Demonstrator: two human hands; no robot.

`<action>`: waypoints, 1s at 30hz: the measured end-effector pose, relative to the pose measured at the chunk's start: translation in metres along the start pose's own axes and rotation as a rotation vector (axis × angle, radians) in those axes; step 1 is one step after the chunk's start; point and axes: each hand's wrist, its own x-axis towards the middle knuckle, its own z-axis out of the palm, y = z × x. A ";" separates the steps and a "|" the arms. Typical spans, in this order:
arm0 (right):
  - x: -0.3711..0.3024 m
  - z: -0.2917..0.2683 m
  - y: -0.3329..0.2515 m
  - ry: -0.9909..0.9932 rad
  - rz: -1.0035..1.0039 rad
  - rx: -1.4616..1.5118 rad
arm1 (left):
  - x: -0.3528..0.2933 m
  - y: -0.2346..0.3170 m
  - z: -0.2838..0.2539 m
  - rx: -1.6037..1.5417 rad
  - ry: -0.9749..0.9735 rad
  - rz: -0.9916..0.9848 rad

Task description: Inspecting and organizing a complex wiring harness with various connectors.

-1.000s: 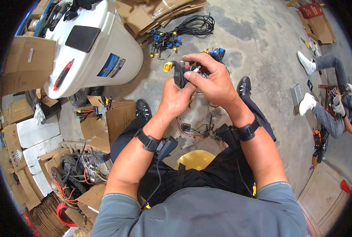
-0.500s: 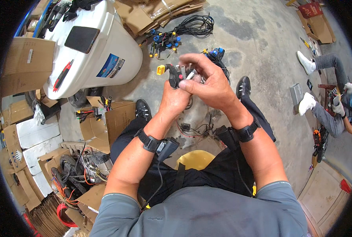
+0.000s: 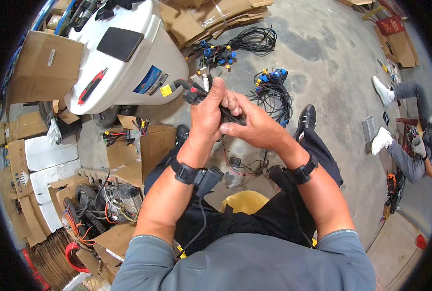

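A bundle of black cables (image 3: 232, 117) with plugs on its ends lies between my two hands. My left hand (image 3: 206, 110) is closed round it, thumb pointing up. From that hand's far left side stick out a yellow connector (image 3: 166, 90) on a black lead, a small red-tipped plug (image 3: 193, 90) and a white connector (image 3: 206, 82). My right hand (image 3: 260, 122) wraps the bundle from the right, its fingers curled over the cables and against my left hand. My palms hide most of the bundle.
A white tub (image 3: 165, 63) bearing a phone (image 3: 120, 44) and a red-black cutter (image 3: 93, 87) stands at the left. Coiled cables with blue connectors (image 3: 274, 92) lie ahead on the concrete floor. An open cardboard box (image 3: 155, 148) sits left of my legs. Another person (image 3: 410, 150) works at the right.
My right hand has come down from above the connectors and closed round the cables. The bundle has tilted left, and the yellow connector now reaches farther out from my left hand.
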 end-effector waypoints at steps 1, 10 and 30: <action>0.001 0.002 -0.002 0.043 -0.031 -0.116 | 0.001 0.001 -0.001 -0.082 -0.024 0.017; 0.002 0.010 -0.002 -0.025 0.026 -0.386 | -0.001 0.035 -0.016 -0.286 -0.053 -0.006; 0.004 0.015 -0.007 -0.202 0.206 -0.145 | 0.003 0.084 -0.056 -0.177 0.201 0.296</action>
